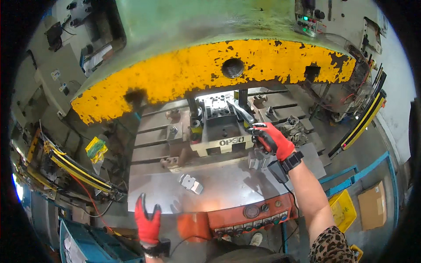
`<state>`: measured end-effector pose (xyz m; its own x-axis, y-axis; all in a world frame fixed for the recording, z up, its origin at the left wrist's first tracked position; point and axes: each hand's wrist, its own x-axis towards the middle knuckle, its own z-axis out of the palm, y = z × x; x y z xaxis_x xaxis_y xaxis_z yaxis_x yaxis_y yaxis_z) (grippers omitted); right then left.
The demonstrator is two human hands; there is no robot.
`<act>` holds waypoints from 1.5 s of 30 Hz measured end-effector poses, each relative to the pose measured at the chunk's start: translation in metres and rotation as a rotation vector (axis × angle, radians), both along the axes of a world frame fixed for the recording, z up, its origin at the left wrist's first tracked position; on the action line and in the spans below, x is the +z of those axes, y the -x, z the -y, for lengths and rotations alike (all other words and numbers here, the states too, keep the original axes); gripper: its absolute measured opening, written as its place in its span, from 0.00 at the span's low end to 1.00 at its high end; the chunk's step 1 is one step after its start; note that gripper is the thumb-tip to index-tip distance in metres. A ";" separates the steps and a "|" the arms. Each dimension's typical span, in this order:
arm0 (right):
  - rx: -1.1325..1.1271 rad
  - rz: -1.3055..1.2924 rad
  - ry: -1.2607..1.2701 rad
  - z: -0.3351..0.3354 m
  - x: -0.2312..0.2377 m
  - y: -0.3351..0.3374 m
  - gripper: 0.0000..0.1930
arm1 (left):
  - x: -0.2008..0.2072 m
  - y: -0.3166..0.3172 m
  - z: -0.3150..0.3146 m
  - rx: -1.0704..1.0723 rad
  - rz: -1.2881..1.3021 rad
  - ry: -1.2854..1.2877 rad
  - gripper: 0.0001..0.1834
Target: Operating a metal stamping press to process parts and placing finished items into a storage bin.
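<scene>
My right hand [272, 141], in a red and black glove, is closed at the right side of a press die [219, 142]. From its fingers a slim shiny metal tool [244, 113] with a dark grip reaches toward the die's lit top; its exact kind is not clear. My left hand [148, 222], gloved alike, hovers by the front left edge of the steel plate [153, 186] with thumb and fingers apart, holding nothing. A small bent metal part [191, 184] lies on that plate between my hands. Below my right hand stand grey metal pieces [258, 160], partly hidden.
The press's chipped yellow beam [188, 74] hangs over the die. A red control panel [252, 215] with buttons and gauges lines the plate's front. Yellow-black guard bars [81, 168] stand at both sides. A yellow bin [343, 210] and cardboard box [372, 206] sit at lower right.
</scene>
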<state>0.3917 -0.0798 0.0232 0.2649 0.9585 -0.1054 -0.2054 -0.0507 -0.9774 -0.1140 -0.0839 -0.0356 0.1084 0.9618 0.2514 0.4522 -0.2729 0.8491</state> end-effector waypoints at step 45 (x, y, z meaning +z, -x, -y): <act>-0.561 0.317 0.073 0.345 -0.259 -0.027 0.19 | -0.248 -0.003 0.022 -0.150 0.443 0.723 0.29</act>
